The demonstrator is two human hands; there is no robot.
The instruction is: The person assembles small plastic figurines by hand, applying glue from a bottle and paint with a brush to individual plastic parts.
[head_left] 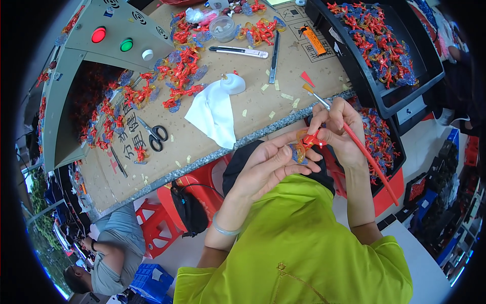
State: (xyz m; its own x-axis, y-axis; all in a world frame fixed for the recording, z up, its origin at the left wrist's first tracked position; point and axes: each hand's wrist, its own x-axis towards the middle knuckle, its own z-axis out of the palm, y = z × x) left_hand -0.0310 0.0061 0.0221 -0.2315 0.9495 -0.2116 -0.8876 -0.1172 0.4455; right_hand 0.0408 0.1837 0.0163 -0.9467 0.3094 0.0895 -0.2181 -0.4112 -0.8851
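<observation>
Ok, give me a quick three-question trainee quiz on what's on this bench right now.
1. True or false: the right hand holds a red-handled paintbrush.
2. Which lies nearest the white cloth? A) scissors B) black tray C) green button
3. Fill in: the left hand holds a small ____ figure.

Key: 1 true; 2 A; 3 red.

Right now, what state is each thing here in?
Left hand: holding the small red figure.
Right hand: gripping the red-handled paintbrush, bristles up.
Scissors: closed, flat on the table.
Clear cup: upright.
Utility knife: lying flat.
Black tray: holds figures.
</observation>
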